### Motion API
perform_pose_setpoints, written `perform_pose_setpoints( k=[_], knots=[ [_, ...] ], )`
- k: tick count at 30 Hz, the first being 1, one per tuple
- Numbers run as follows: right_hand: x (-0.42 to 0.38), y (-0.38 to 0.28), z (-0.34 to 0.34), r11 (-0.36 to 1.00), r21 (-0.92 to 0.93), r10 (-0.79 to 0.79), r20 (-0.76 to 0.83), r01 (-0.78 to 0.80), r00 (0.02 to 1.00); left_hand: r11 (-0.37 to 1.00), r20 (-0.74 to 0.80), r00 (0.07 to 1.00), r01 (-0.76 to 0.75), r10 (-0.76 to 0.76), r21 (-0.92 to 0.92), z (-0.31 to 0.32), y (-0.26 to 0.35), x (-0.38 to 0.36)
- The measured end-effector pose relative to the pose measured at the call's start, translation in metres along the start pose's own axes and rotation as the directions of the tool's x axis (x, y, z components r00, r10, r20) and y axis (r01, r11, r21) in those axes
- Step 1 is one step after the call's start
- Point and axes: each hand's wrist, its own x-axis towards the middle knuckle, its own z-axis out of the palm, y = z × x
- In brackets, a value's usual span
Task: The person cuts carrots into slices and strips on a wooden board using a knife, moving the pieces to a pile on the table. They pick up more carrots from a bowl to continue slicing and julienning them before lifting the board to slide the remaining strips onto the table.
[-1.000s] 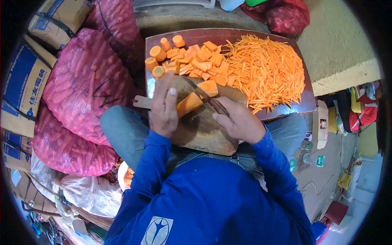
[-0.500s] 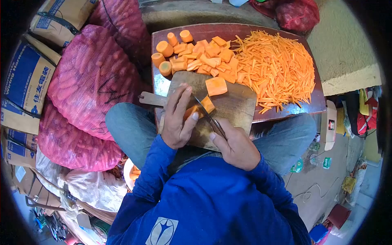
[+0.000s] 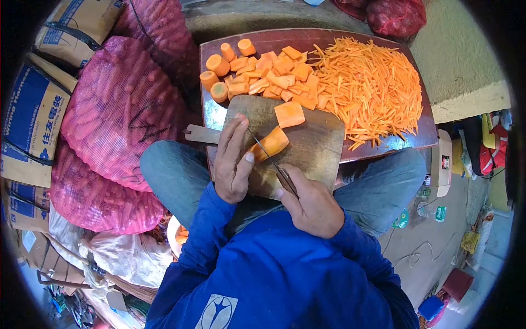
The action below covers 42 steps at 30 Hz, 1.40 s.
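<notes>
A wooden cutting board [image 3: 313, 151] rests over my lap, against the low table. My right hand [image 3: 315, 203] is closed round the handle of a knife [image 3: 286, 181], whose thin blade lies across a carrot piece [image 3: 275, 141] on the board. My left hand [image 3: 231, 164] grips the near end of that carrot piece, its thumb on the right side and fingers stretched beyond the blade tip. Just above sits a squared carrot block [image 3: 289, 114], its corner close to the piece under the blade.
On the red-brown table [image 3: 285, 37], carrot slices [image 3: 279, 71] and upright chunks [image 3: 218, 65] stand beside a heap of carrot sticks [image 3: 375, 88]. Pink mesh sacks [image 3: 123, 109] and cardboard boxes [image 3: 33, 120] crowd the left. A white container [image 3: 174, 233] holds carrot pieces.
The knife and my right hand have moved down and left, the blade now lying farther back on the carrot piece. More of that piece shows beyond the blade. My left hand stays on it.
</notes>
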Motion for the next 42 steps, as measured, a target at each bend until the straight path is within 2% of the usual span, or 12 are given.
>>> perform_pose_setpoints(
  k=[4, 8, 13, 17, 26, 29, 31, 36, 38, 40, 42],
  knots=[
    [-0.002, 0.002, 0.001, 0.997, -0.058, -0.044, -0.033, 0.042, 0.998, 1.0, 0.004, 1.0, -0.007, 0.007, -0.001, 0.0, -0.001, 0.001],
    [-0.002, 0.001, -0.001, 0.998, -0.02, -0.065, -0.064, 0.064, 0.996, 1.0, -0.01, 1.0, -0.027, 0.027, -0.014, 0.0, 0.001, 0.003],
    [-0.002, 0.0, -0.004, 1.0, -0.019, 0.01, -0.034, -0.011, 0.999, 1.0, 0.02, 0.999, -0.03, 0.03, 0.002, 0.001, 0.001, 0.005],
    [0.0, -0.001, -0.004, 1.0, -0.02, -0.011, -0.059, 0.01, 0.998, 0.999, 0.009, 0.999, -0.034, 0.034, -0.006, 0.001, -0.002, 0.004],
    [0.002, 0.003, -0.006, 0.999, -0.026, 0.036, 0.02, -0.035, 0.999, 0.999, 0.033, 0.999, -0.022, 0.021, 0.026, 0.001, 0.001, 0.004],
    [0.002, 0.002, -0.005, 1.0, -0.007, -0.028, -0.016, 0.028, 0.999, 0.999, -0.009, 0.999, -0.038, 0.038, 0.011, 0.001, 0.002, 0.004],
    [0.004, 0.005, -0.004, 0.999, 0.004, 0.048, 0.01, -0.048, 0.999, 1.0, 0.03, 1.0, 0.001, -0.002, 0.018, 0.0, 0.002, 0.005],
    [0.005, 0.001, -0.007, 0.998, -0.049, 0.048, 0.015, -0.047, 0.999, 0.999, 0.013, 1.0, 0.007, -0.007, 0.042, -0.002, 0.001, 0.007],
    [0.007, 0.001, -0.008, 0.997, -0.062, 0.047, 0.043, -0.044, 0.998, 0.999, 0.003, 1.0, -0.019, 0.018, 0.042, -0.003, 0.008, 0.013],
    [0.007, 0.004, -0.006, 0.998, -0.061, 0.011, -0.003, -0.011, 1.0, 0.998, 0.025, 0.998, -0.063, 0.063, 0.008, -0.004, 0.018, 0.021],
    [0.009, 0.001, -0.007, 0.997, -0.079, 0.0, 0.017, 0.001, 1.0, 0.986, 0.112, 0.984, -0.147, 0.138, 0.078, 0.001, 0.019, 0.031]
  ],
)
